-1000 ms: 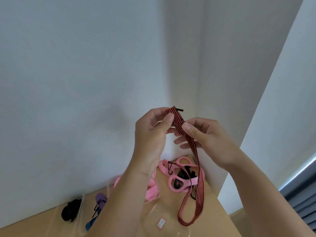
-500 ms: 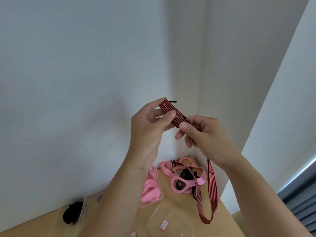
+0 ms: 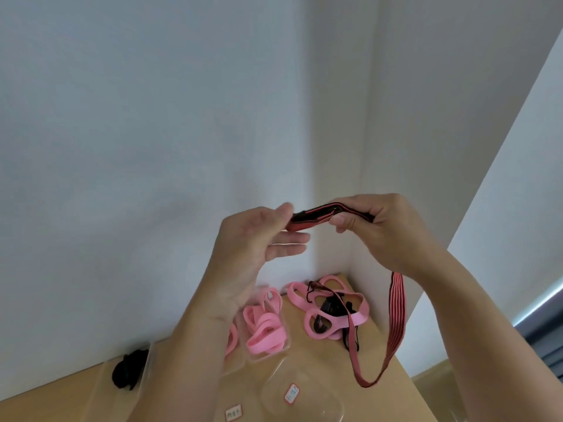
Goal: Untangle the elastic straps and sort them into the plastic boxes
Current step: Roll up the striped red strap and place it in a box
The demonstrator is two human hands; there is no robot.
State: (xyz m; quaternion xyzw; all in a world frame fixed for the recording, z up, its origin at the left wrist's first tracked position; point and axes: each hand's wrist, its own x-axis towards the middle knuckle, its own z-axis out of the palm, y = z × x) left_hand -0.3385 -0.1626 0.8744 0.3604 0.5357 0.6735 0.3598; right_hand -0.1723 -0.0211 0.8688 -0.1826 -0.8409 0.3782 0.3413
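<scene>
We now pinch the red strap (image 3: 316,216) level between both hands (image 3: 259,239) (image 3: 387,229), fingers folding its end over, ready for boxing.

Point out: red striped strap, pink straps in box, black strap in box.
red striped strap (image 3: 397,312), head view, on the hanging stretch below the right hand
pink straps in box (image 3: 266,333), head view, middle of the bundle
black strap in box (image 3: 128,373), head view, middle of the clump

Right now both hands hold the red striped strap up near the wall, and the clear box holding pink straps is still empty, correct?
Not quite. In the head view both hands, left hand and right hand, do hold the red striped strap, but the clear box already contains pink straps.
</scene>
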